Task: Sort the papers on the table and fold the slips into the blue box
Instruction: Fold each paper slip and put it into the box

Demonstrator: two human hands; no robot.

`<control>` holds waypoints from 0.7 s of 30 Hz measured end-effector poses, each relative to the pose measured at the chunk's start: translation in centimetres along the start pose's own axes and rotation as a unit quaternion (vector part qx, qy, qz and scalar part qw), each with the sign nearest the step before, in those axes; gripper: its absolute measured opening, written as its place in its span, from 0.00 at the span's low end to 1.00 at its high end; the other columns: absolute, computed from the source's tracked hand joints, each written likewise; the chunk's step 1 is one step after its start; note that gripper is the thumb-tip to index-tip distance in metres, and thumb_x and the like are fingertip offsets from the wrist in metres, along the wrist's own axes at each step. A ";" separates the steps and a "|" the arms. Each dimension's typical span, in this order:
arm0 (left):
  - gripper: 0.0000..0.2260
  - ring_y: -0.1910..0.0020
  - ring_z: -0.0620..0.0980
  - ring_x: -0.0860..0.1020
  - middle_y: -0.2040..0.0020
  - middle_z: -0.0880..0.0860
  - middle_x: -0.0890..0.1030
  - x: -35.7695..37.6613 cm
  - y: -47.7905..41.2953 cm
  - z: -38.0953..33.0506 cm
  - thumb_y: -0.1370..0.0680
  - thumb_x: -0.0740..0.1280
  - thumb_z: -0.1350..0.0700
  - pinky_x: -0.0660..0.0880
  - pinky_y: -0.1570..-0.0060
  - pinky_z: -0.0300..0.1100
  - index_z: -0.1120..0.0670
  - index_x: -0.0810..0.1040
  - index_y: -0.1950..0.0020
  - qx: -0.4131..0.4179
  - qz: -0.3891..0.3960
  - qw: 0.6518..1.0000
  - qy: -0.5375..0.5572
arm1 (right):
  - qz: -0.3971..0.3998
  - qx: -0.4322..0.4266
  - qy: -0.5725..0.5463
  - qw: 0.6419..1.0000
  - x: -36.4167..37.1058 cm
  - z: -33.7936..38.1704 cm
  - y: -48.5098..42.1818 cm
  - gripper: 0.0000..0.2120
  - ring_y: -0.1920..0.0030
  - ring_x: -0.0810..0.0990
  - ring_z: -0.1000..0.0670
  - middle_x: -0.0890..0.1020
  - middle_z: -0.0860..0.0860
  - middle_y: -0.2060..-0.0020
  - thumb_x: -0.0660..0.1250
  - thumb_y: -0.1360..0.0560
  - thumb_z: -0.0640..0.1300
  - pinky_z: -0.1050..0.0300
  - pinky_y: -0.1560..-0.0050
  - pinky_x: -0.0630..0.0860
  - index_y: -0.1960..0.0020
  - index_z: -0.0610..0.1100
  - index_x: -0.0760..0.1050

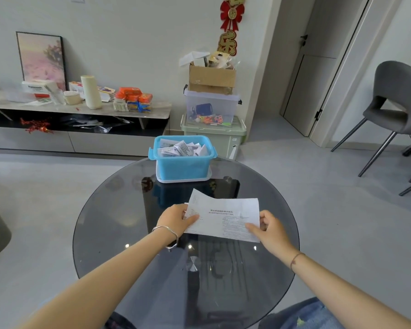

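Note:
A creased white printed paper slip [223, 217] is held flat above the middle of the round dark glass table [109, 219]. My left hand [176, 219] pinches its left edge, thumb on top. My right hand [268, 227] pinches its right edge, thumb on top too. Behind the slip, at the table's far edge, stands the blue plastic box [183, 166] on its pale lid. Several folded slips [183, 148] lie inside the box.
Stacked storage bins [214, 119] with a cardboard box [211, 79] on top stand on the floor behind the table. A low sideboard [81, 112] with clutter runs along the left wall. A grey chair [394, 110] is at the right.

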State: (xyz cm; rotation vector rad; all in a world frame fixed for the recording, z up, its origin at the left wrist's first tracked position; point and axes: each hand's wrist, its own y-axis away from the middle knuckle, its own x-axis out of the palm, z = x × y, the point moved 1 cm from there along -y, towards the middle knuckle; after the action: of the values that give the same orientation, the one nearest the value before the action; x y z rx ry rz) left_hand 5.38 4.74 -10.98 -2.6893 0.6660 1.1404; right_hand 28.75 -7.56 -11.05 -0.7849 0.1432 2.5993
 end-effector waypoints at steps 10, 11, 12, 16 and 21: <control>0.08 0.49 0.46 0.80 0.47 0.47 0.81 -1.5 -0.4 -1.8 0.21 0.64 0.52 0.75 0.56 0.32 0.52 0.77 0.43 -0.004 -0.086 0.957 0.276 | 0.045 -0.023 -0.105 0.993 -1.6 2.2 -0.3 0.09 0.54 0.82 0.63 0.85 0.55 0.53 0.72 0.27 0.42 0.75 0.57 0.71 0.48 0.43 0.77; 0.08 0.50 0.47 0.80 0.47 0.49 0.82 -2.0 -0.4 -2.3 0.20 0.63 0.51 0.76 0.53 0.35 0.52 0.78 0.45 -0.027 -0.087 0.945 0.315 | 0.024 -0.030 -0.125 0.991 -1.8 2.8 -0.6 0.07 0.58 0.82 0.60 0.85 0.51 0.56 0.71 0.26 0.40 0.74 0.59 0.72 0.49 0.38 0.78; 0.09 0.50 0.48 0.80 0.47 0.50 0.82 -2.6 -0.4 -2.9 0.20 0.63 0.49 0.77 0.50 0.39 0.52 0.78 0.46 -0.054 -0.075 0.930 0.356 | 0.002 -0.039 -0.149 0.988 -2.1 3.6 -0.8 0.07 0.61 0.82 0.58 0.85 0.48 0.58 0.70 0.26 0.38 0.72 0.60 0.73 0.50 0.35 0.77; 0.20 0.46 0.51 0.80 0.45 0.50 0.82 -4.4 -0.3 -4.2 0.28 0.68 0.41 0.76 0.41 0.51 0.51 0.78 0.42 -0.069 0.058 0.909 0.408 | -0.046 -0.049 -0.233 0.970 -2.9 6.5 -1.9 0.07 0.59 0.84 0.51 0.85 0.47 0.59 0.69 0.25 0.41 0.59 0.57 0.81 0.52 0.38 0.77; 0.22 0.45 0.47 0.81 0.44 0.48 0.83 -3.8 0.4 -3.7 0.31 0.76 0.50 0.75 0.39 0.46 0.53 0.78 0.39 -0.048 0.152 0.936 0.312 | -0.099 -0.051 -0.270 0.956 -3.0 7.8 -3.1 0.03 0.65 0.82 0.55 0.83 0.48 0.64 0.67 0.24 0.39 0.65 0.66 0.78 0.56 0.40 0.75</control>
State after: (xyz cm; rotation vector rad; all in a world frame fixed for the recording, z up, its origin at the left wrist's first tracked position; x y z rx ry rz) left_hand 5.20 4.58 -5.67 -3.1163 1.1720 0.3285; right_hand 28.35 -4.13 -2.83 -0.0887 -0.2197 2.5368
